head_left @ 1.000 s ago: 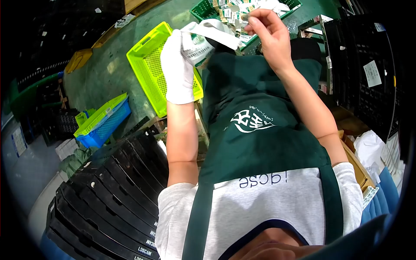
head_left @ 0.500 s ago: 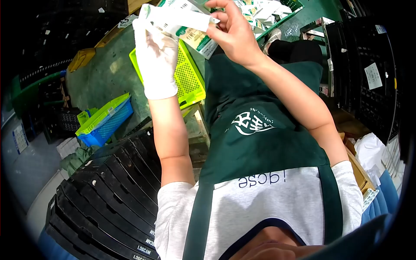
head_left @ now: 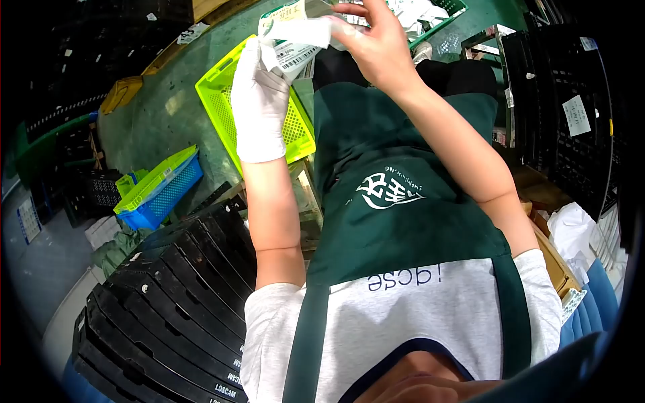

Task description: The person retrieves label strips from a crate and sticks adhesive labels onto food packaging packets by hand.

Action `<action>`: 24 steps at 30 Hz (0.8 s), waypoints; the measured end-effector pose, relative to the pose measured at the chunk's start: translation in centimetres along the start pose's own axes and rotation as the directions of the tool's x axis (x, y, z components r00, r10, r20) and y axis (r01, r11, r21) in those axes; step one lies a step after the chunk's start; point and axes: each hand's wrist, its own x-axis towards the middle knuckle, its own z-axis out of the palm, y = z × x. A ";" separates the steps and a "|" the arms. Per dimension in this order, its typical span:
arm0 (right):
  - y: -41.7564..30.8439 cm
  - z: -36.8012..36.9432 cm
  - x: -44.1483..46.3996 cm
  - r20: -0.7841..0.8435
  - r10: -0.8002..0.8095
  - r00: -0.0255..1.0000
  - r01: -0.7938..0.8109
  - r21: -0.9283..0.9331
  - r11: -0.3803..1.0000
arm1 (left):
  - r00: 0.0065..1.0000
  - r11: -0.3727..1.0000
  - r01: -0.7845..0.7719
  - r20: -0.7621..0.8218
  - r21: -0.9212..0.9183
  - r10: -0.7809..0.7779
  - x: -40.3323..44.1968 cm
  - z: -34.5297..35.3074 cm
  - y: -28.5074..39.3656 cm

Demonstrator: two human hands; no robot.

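Observation:
A white, green and yellow printed packet with a barcode is held up at the top of the head view. My left hand, in a white glove, has its fingers closed on the packet's lower left edge. My bare right hand pinches the right end of a white strip that lies across the packet. Whether this strip is part of the packet or a separate piece I cannot tell. Some right fingertips are cut off or blurred at the top.
Beneath my left hand is a lime-green mesh crate. A dark green crate holds several similar packets at top right. Folded black crates are stacked at lower left, near a blue crate. Black crates stand at right.
The packet has come down and tilted, so its barcode now shows. My gloved left hand has moved down and right; my right hand has shifted slightly right.

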 end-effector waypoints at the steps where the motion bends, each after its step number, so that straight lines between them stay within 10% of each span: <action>1: 0.4 -0.3 -0.3 0.013 -0.016 1.000 0.015 0.052 0.999 | 1.000 0.999 0.003 -0.005 -0.044 -0.004 0.2 -0.1 0.0; 6: -2.0 -0.9 -1.0 0.213 0.089 0.973 -0.100 0.040 0.994 | 0.999 0.996 0.031 0.016 -0.086 -0.030 0.4 -0.7 -0.6; 9: -0.7 -0.9 -0.9 0.188 -0.263 0.946 0.314 -0.335 0.888 | 0.998 0.997 0.060 -0.005 -0.055 -0.060 0.2 -0.6 -0.8; 16: -2.7 -1.2 -0.1 0.289 0.111 0.951 -0.083 -0.108 0.991 | 0.996 0.994 0.093 0.011 -0.049 -0.092 0.0 0.4 -0.4; 24: -2.1 -1.5 0.7 0.322 -0.115 0.940 0.233 -0.360 0.903 | 0.991 0.991 0.131 0.010 0.039 -0.131 0.3 0.0 -0.7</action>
